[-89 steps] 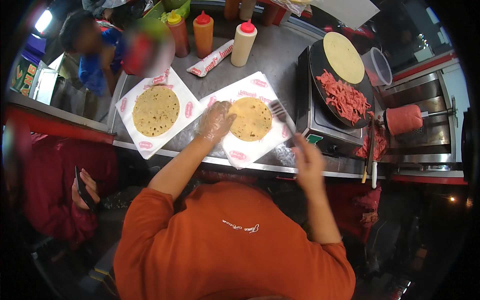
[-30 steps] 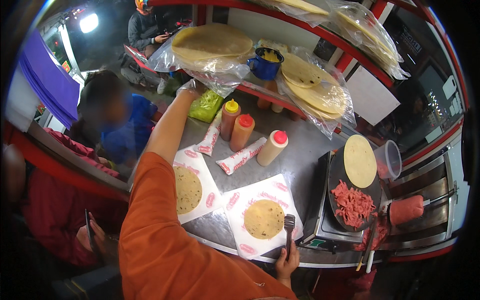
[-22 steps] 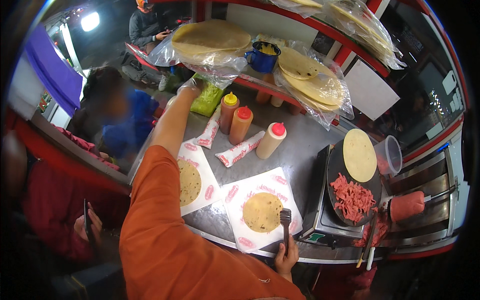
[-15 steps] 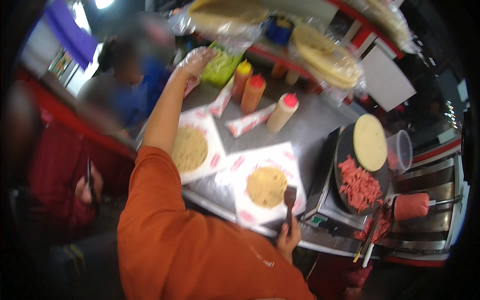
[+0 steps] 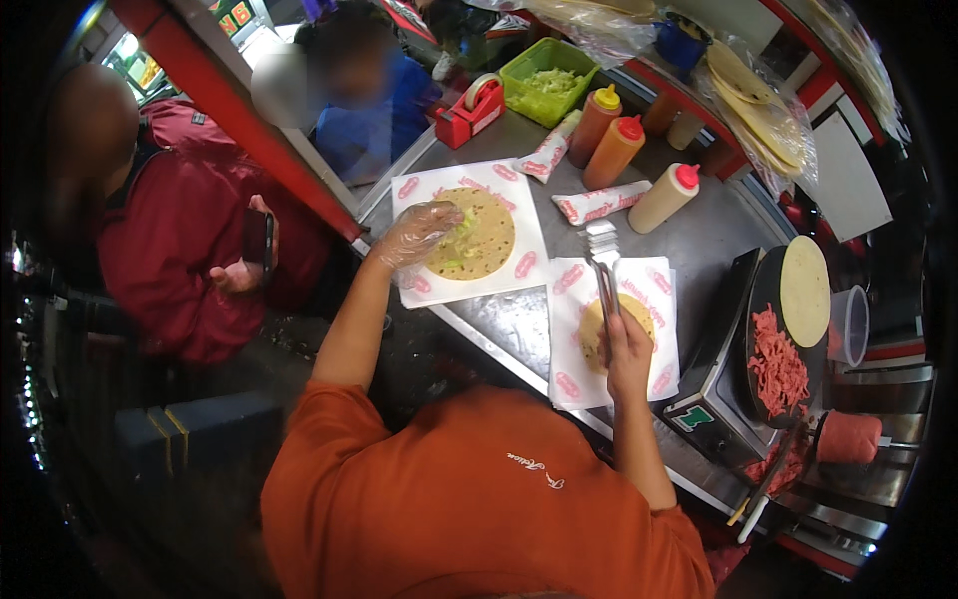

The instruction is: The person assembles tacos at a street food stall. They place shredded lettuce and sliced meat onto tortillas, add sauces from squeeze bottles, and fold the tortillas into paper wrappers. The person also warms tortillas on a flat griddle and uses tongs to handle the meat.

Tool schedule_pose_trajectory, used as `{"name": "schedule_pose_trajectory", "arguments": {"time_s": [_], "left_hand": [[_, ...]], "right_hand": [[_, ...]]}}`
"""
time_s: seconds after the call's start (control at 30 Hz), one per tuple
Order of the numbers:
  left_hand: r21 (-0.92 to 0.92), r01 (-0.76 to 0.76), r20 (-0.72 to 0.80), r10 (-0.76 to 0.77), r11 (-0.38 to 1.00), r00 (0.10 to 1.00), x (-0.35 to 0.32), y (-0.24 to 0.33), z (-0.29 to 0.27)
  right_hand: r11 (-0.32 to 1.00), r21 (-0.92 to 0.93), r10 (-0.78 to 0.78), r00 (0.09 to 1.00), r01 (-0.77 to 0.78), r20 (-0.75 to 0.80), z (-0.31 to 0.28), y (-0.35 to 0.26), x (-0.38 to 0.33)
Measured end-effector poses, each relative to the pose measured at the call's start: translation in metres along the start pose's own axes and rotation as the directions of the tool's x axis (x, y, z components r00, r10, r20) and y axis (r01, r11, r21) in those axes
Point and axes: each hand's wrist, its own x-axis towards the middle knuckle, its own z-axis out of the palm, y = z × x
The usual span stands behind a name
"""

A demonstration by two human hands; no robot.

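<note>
My left hand (image 5: 419,235), in a clear plastic glove, is over a round flatbread (image 5: 486,245) on printed white paper (image 5: 521,282). Its fingers are drawn together, with bits of shredded lettuce (image 5: 463,238) at the fingertips and scattered on the bread. Bare and closed, my right hand (image 5: 629,351) grips metal tongs (image 5: 604,270) whose broad silver end points away from me. Beneath that hand, a second flatbread (image 5: 594,334) lies on another paper sheet (image 5: 571,290), partly hidden by the hand.
A green lettuce bin (image 5: 529,102), red tape dispenser (image 5: 469,118), squeeze bottles (image 5: 664,200) and paper-wrapped rolls (image 5: 599,203) stand along the back. At right, a round griddle (image 5: 763,299) carries pinkish meat strips (image 5: 776,364) and a flatbread (image 5: 804,292). A person in maroon (image 5: 200,240) stands left, holding a phone.
My left hand has come back from the lettuce bin to the left flatbread, where lettuce now lies. My right hand and the tongs have moved forward over the right flatbread. The view has shifted.
</note>
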Motion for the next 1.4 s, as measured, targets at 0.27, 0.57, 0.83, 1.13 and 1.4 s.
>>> {"name": "schedule_pose_trajectory", "arguments": {"time_s": [0.27, 0.57, 0.83, 1.13, 1.4], "left_hand": [[0.206, -0.424, 0.048, 0.424, 0.882, 0.904, 0.019, -0.068, 0.005], [0.357, -0.469, 0.010, 0.499, 0.808, 0.867, 0.014, -0.078, 0.000], [0.190, -0.334, 0.058, 0.329, 0.923, 0.942, 0.017, -0.052, -0.009], [0.254, -0.496, 0.196, 0.458, 0.830, 0.867, 0.033, -0.041, -0.019], [0.269, -0.489, 0.276, 0.420, 0.830, 0.865, 0.035, -0.039, -0.022]], "right_hand": [[0.676, -0.638, -0.341, 0.924, 0.368, 0.172, 0.094, -0.005, 0.042], [0.403, -0.737, -0.346, 0.836, 0.543, 0.427, 0.120, -0.003, 0.020], [0.552, -0.734, -0.371, 0.905, 0.396, 0.210, 0.112, 0.003, 0.019], [0.598, -0.717, -0.371, 0.917, 0.358, 0.148, 0.110, 0.003, 0.018], [0.606, -0.688, -0.403, 0.900, 0.399, 0.168, 0.101, 0.003, 0.019]]}}
